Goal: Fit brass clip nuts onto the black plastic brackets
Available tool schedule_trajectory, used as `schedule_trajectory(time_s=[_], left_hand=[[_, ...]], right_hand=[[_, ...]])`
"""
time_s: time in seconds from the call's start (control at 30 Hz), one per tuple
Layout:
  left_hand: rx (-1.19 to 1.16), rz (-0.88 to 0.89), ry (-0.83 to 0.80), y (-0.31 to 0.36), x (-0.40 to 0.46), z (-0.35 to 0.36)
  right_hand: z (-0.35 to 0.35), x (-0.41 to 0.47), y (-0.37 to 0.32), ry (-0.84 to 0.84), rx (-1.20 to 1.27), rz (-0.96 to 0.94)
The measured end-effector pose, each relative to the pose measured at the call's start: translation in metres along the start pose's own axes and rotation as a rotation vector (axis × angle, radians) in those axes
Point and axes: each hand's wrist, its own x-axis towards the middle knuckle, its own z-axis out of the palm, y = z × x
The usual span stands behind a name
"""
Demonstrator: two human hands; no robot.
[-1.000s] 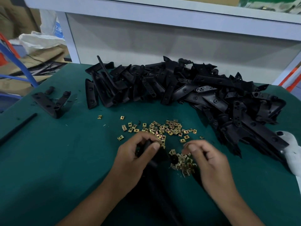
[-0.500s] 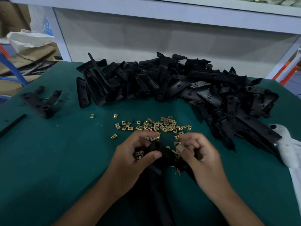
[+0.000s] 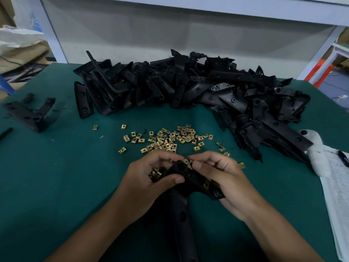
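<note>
A black plastic bracket [image 3: 186,175] is held above the green table, its long leg running down toward me. My left hand [image 3: 149,178] grips its upper left end, thumb across the front. My right hand [image 3: 224,178] supports the right end and pinches a brass clip nut [image 3: 189,163] at the bracket's top edge. Another brass clip nut [image 3: 206,184] sits on the bracket's right arm. Several loose clip nuts [image 3: 170,139] are scattered just beyond my hands. A big pile of black brackets [image 3: 198,89] stretches across the back and right.
The green table [image 3: 66,176] carries two separate brackets [image 3: 31,114] at the far left and a black rod [image 3: 5,133] at the left edge. A white cloth [image 3: 319,152] and printed papers [image 3: 340,195] lie at the right. A white frame rises behind.
My right hand left the loose nuts and came onto the bracket with one nut pinched. Both hands now hold the bracket, raised and turned, with its right arm showing.
</note>
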Motion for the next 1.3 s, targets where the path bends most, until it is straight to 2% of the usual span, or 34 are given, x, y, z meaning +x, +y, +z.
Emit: schedule_trajectory(time_s=[0.23,0.5,0.73,0.9,1.1,1.2,1.3], left_hand=[[0.003,0.007,-0.018,0.003,-0.001,0.000],[0.074,0.047,-0.043,0.006,-0.001,0.001],[0.079,0.048,-0.059,0.008,-0.002,0.001],[0.157,0.085,-0.069,0.010,-0.003,0.003],[0.145,0.098,-0.056,0.014,-0.002,0.005],[0.166,0.149,0.021,0.014,-0.003,0.002],[0.191,0.187,0.125,0.014,-0.003,0.003]], right_hand=[[0.004,-0.004,-0.006,0.019,-0.012,0.044],[0.000,-0.005,-0.014,-0.017,0.025,0.218],[-0.003,-0.008,-0.021,-0.065,-0.027,0.239],[-0.006,-0.009,-0.025,-0.072,-0.176,0.246],[0.001,-0.016,-0.033,-0.049,-0.384,0.075],[0.008,-0.017,-0.025,0.000,-0.402,-0.045],[0.014,-0.020,-0.015,0.046,-0.517,-0.254]])
